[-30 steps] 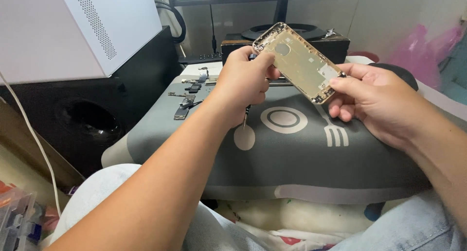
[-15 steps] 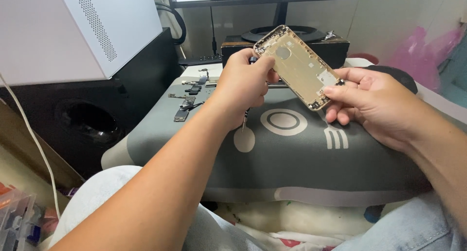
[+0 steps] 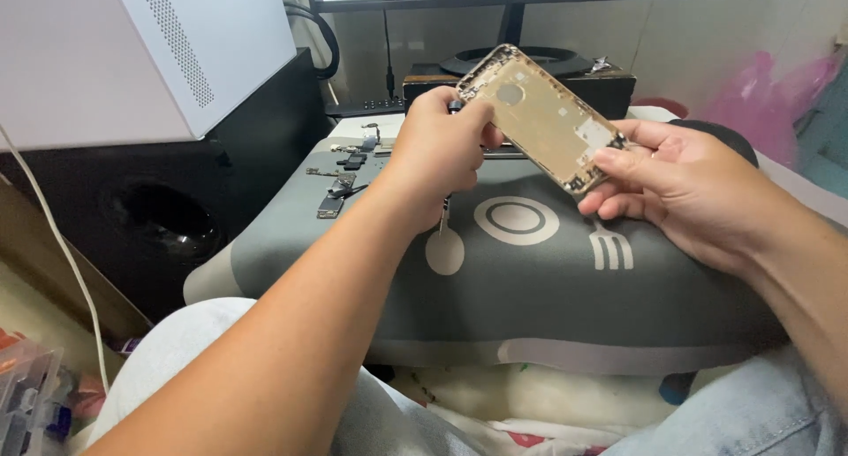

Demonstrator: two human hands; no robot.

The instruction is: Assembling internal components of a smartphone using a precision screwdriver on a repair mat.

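Note:
A gold phone housing (image 3: 543, 120), emptied of its screen, is held tilted above a grey work mat (image 3: 548, 288). My right hand (image 3: 676, 187) grips its lower end with fingers underneath and thumb on top. At its upper left corner, my left hand (image 3: 439, 151) is closed around a thin screwdriver (image 3: 444, 216), whose shaft points down from the fist toward the mat.
Small phone parts and flex cables (image 3: 344, 169) lie at the mat's far left. A white computer case (image 3: 132, 50) and a black speaker (image 3: 168, 218) stand at left. A monitor on a round stand (image 3: 521, 59) is behind. A clear parts box (image 3: 26, 403) sits at bottom left.
Both hands and the housing have stayed nearly in place. The housing has shifted slightly left and down between the hands.

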